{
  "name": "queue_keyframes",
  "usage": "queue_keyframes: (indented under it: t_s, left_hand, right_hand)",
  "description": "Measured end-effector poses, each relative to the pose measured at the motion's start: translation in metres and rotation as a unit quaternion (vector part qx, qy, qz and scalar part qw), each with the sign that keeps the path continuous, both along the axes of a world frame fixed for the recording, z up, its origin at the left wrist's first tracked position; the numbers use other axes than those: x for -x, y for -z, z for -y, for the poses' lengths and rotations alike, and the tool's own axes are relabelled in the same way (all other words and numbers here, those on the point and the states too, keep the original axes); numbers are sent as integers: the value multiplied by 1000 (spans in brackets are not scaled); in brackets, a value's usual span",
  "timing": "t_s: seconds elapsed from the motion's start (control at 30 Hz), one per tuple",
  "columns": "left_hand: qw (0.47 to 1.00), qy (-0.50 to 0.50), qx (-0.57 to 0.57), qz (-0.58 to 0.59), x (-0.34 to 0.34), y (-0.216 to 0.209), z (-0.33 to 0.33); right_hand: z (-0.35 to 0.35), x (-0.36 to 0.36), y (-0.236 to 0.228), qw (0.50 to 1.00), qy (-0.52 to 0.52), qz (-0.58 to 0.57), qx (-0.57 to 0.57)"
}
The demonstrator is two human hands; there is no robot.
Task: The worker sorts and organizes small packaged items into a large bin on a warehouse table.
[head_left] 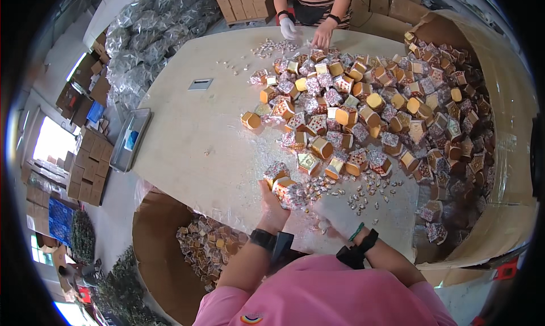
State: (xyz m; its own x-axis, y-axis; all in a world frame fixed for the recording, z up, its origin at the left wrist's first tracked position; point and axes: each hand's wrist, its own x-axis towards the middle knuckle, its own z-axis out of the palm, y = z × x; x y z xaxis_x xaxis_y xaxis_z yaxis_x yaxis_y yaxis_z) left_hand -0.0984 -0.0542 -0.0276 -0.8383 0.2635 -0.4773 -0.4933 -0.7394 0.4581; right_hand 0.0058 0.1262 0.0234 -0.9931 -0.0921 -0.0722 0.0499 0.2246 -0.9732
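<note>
My bare left hand (273, 207) is closed round small house-shaped pieces at the table's near edge. One held piece (289, 194) has a speckled pink-and-white covering, and another speckled piece (276, 171) sits just above it against my fingers. My right hand (340, 213), in a white glove, is close to the right of the held pieces, over the table. Its fingers are pale and blurred, so their grip is unclear. Small shiny bits (363, 194) lie scattered just beyond and beside the glove. A large heap of similar house-shaped pieces (340, 116), with gold-brown bases, spreads ahead of my hands.
The pale table (187, 133) carries a metal-framed slot (200, 85). A big carton (511, 156) of pieces stands at right, another carton (153, 229) at lower left. Across the table, a person's hands (306, 34) work by small bits. A metal tray (131, 139) lies left.
</note>
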Motion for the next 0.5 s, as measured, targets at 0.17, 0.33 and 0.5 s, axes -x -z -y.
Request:
queue_keyframes:
  t_s: [0.17, 0.33, 0.5]
  left_hand:
    - [995, -87, 55, 2, -8, 5, -17]
    - [987, -54, 133, -72, -9, -23, -14]
    - [971, -95, 176, -130, -2, 3, -11]
  right_hand:
    - [27, 1, -30, 947, 96, 261, 164]
    - [16, 9, -22, 981, 53, 185, 36]
    - [23, 6, -22, 975, 29, 190, 115]
